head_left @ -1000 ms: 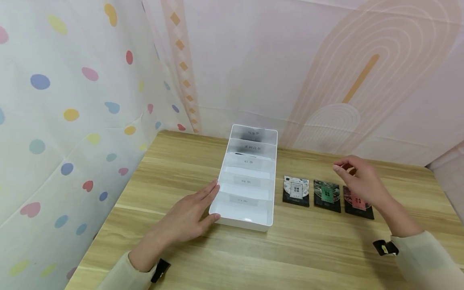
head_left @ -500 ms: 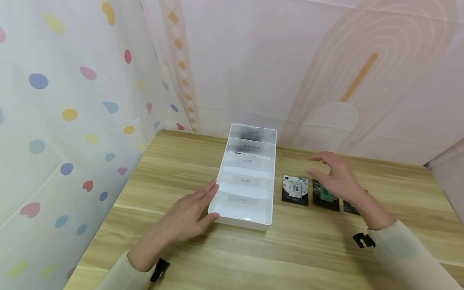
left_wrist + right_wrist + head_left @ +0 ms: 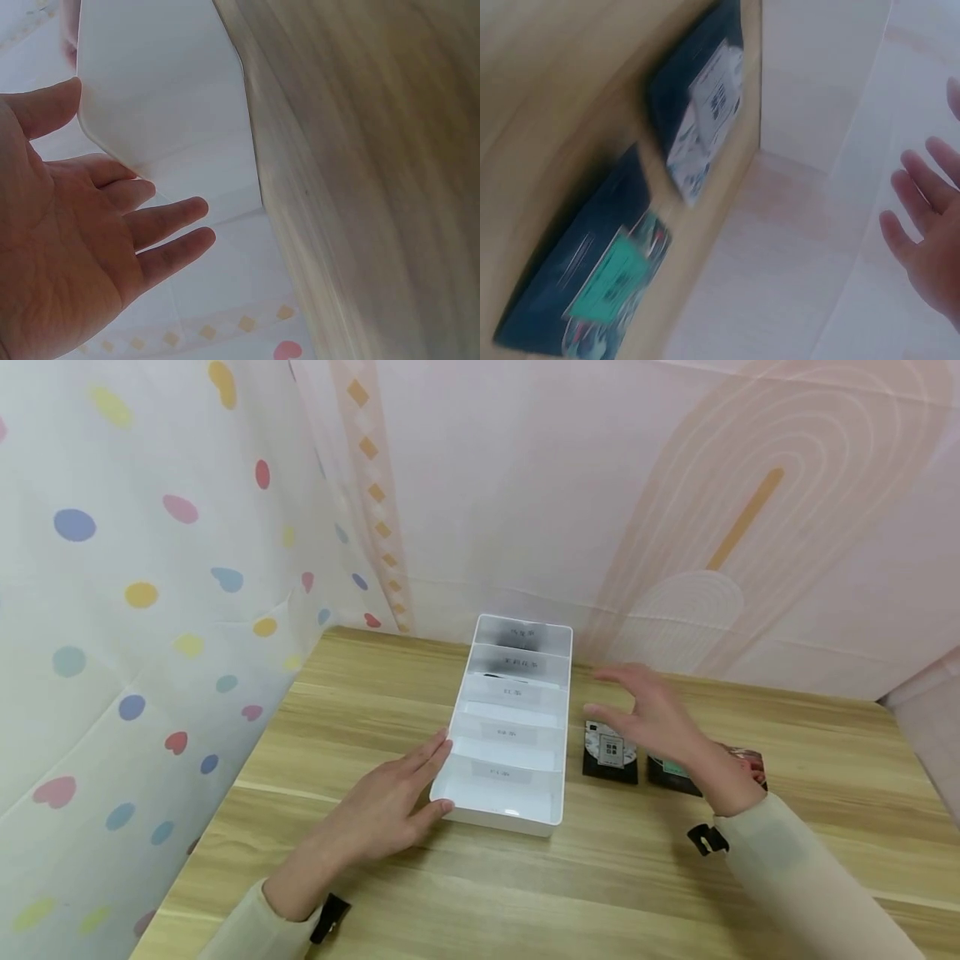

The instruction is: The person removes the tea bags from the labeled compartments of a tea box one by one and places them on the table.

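I have the left hand (image 3: 386, 802) touching the near-left corner of the white box (image 3: 517, 827), its fingers straight and slightly spread. My right hand (image 3: 660, 714) hangs over the packets, thumb and fingers wide apart. On the table (image 3: 525, 893), right of the box, the white packet (image 3: 609, 770) lies nearest it, then the green (image 3: 675, 781) and red (image 3: 752, 763) ones, both partly hidden.

Bare table (image 3: 352, 693) is reaching from the white box (image 3: 495, 825) to the back left corner; nearer, the left hand (image 3: 384, 806) is blocking. Toward the right edge, a gap is parting box and black-and-white packet (image 3: 611, 764), the right hand (image 3: 651, 717) overhanging.
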Demonstrator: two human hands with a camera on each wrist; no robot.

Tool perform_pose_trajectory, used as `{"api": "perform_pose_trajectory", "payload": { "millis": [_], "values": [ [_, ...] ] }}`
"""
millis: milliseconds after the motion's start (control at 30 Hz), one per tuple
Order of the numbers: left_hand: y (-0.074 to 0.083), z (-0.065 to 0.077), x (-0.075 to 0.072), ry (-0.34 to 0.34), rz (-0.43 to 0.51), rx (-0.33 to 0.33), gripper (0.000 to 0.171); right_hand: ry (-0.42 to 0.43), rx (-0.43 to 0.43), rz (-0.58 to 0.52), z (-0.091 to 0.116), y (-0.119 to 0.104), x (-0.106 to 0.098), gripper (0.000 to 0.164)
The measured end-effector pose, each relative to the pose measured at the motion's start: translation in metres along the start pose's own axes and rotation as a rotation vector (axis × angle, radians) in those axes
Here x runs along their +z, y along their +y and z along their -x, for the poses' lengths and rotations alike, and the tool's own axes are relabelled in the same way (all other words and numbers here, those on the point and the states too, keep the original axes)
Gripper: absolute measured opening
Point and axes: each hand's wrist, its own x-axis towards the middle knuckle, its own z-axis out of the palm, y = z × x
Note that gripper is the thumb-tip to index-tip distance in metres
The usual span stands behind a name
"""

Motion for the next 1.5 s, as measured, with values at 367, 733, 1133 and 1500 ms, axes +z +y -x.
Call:
{"api": "perform_pose_trajectory", "payload": {
  "millis": [367,733,1133,1500],
  "values": [
    [-0.001,0.001,0.001,0.006,-0.009,0.005,0.078,-0.083,0.027,0.005,-0.023,-0.014,0.021,0.063],
    [-0.003,0.004,0.002,0.002,-0.005,-0.01,0.078,-0.155,0.005,0.089,-0.047,-0.026,0.052,0.065],
    [-0.001,0.002,0.002,0.013,-0.012,0.003,0.078,-0.15,-0.003,0.071,-0.063,-0.023,0.075,0.047],
    [-0.001,0.003,0.002,0.015,-0.015,-0.001,0.078,-0.028,-0.107,0.054,-0.067,-0.022,0.085,0.019]
  ]
}}
